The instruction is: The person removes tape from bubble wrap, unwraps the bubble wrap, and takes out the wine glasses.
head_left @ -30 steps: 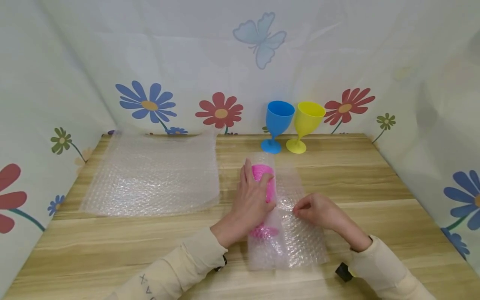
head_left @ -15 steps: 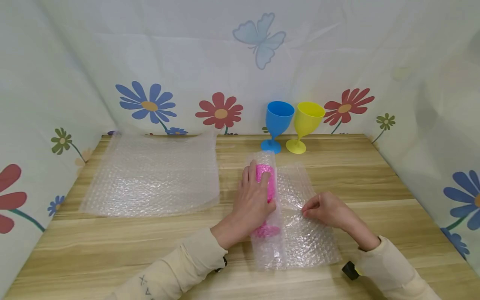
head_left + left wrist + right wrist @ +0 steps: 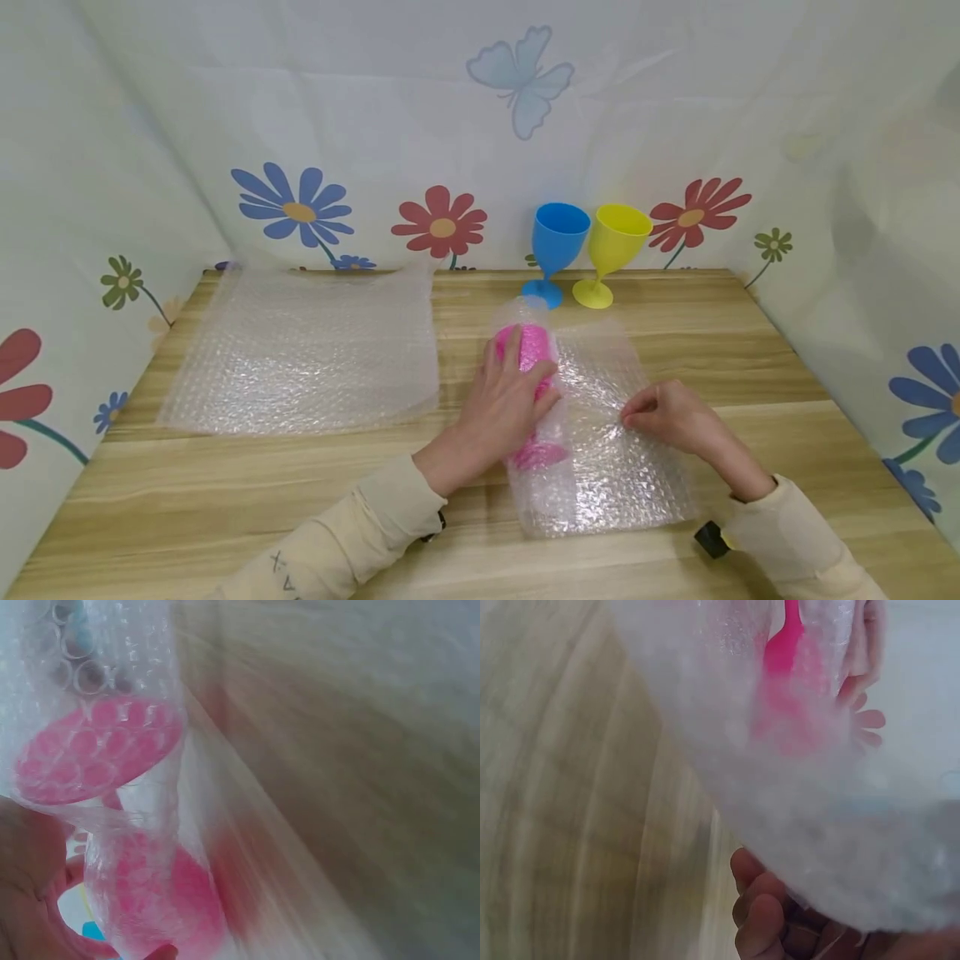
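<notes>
A pink plastic goblet [image 3: 534,340] lies on its side, rolled in a sheet of bubble wrap [image 3: 603,479], its bowl toward the back of the table. My left hand [image 3: 489,410] grips it through the plastic, fingers over the bowl. In the left wrist view the goblet's round foot [image 3: 101,750] shows through the bubbles, with fingers curled about the bowl. My right hand [image 3: 670,417] pinches the loose right part of the sheet and holds it taut and slightly raised. Seen from the right wrist, these fingers [image 3: 761,919] are at the sheet's edge, partly hidden under it.
A second sheet of bubble wrap [image 3: 307,358] is spread flat at the left of the wooden table [image 3: 300,508]. Upright at the back stand a blue goblet [image 3: 558,237] and a yellow goblet [image 3: 617,237]. A flower-printed cloth [image 3: 360,117] walls the table's back and sides.
My right hand has drawn the loose part of the bubble wrap rightward, so more of it lies spread beside the goblet. My left hand's fingers have shifted slightly over the wrapped bowl.
</notes>
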### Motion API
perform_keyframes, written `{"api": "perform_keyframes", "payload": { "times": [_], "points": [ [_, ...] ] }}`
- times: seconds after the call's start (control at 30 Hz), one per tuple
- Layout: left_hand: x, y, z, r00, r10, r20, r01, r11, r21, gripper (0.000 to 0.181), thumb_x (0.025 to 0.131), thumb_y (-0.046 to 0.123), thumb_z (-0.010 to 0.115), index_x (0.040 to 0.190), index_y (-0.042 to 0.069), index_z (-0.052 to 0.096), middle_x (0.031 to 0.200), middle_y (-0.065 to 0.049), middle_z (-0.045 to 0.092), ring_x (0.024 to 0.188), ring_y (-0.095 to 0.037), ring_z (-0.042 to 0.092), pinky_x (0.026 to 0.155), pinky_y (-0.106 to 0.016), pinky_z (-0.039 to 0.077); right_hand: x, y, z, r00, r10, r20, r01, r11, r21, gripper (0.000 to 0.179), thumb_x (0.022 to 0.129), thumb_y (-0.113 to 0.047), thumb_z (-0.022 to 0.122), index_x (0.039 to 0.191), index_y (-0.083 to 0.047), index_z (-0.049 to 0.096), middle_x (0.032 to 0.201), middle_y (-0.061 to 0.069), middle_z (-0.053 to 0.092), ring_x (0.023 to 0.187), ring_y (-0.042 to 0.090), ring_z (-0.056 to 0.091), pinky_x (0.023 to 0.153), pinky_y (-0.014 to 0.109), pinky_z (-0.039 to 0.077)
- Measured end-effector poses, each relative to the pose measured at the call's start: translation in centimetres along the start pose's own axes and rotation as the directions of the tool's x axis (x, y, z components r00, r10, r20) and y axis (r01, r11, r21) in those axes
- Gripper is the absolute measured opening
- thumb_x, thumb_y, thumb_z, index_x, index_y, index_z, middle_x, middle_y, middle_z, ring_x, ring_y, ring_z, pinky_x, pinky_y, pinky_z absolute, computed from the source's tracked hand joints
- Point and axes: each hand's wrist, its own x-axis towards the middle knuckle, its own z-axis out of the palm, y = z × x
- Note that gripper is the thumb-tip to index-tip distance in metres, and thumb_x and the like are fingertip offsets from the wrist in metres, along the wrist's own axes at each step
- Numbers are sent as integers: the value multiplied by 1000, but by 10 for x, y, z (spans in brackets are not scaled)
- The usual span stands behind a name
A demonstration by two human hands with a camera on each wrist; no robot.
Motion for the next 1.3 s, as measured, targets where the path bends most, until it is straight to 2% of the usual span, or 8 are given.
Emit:
{"api": "perform_keyframes", "payload": {
  "times": [0.1,0.17,0.4,0.77,0.93,1.07,1.17,1.3],
  "points": [
    [0,1,0,1000,-15,-5,14,1000,-6,53,98,60,59,139,26,62,166,-24,17,149,-50,22,112,-65,36,0,1,0,1000,-1,-2,1,1000,-14,5,91,-6,75,91,-4,79,90,7,76,75,15,57,64,32,49],
    [1,2,0,1000,-19,-11,19,1000,3,57,94,61,65,138,25,61,165,-25,18,148,-52,22,112,-66,34,0,2,-1,1000,-5,-1,5,1000,-19,5,91,-6,75,92,-4,80,90,7,76,75,14,57,63,32,48],
    [4,2,-4,999,-1,-40,3,999,43,52,88,37,84,131,20,61,159,-32,27,149,-46,23,117,-58,32,2,3,-1,1000,3,4,-3,1000,-16,5,92,-6,74,92,-6,80,90,5,75,75,15,57,64,32,49],
    [0,1,-7,999,-42,17,42,999,-13,52,94,18,75,143,21,57,163,-34,13,152,-51,15,117,-61,27,-2,5,-9,1000,-15,-20,15,1000,-2,5,93,-6,75,92,-3,79,87,5,75,73,13,56,60,26,47],
    [0,0,-4,1000,-22,17,21,999,26,55,96,40,73,144,18,55,164,-32,12,151,-52,16,117,-59,29,-4,5,-13,1000,-7,-26,7,1000,13,6,93,-7,75,94,-2,78,88,6,75,74,14,60,62,27,50],
    [4,2,0,999,-35,-14,36,998,42,59,97,56,64,140,17,54,161,-31,19,148,-51,23,111,-60,39,-6,5,-15,999,-14,-35,14,1000,-6,6,93,-8,75,93,-4,78,88,4,75,75,14,61,64,30,51],
    [6,3,4,997,-45,-63,48,998,43,52,97,49,68,134,16,54,157,-33,24,145,-54,27,106,-60,45,-8,5,-17,999,-18,-38,17,1000,-18,6,93,-10,75,93,-5,78,88,4,75,76,14,61,65,31,51],
    [6,2,6,990,-29,-135,36,998,47,44,94,37,77,125,13,56,150,-35,32,143,-53,31,104,-56,46,-9,5,-19,999,-21,-39,20,999,-27,6,93,-10,76,93,-5,78,89,4,75,76,14,60,64,30,50]
  ]
}}
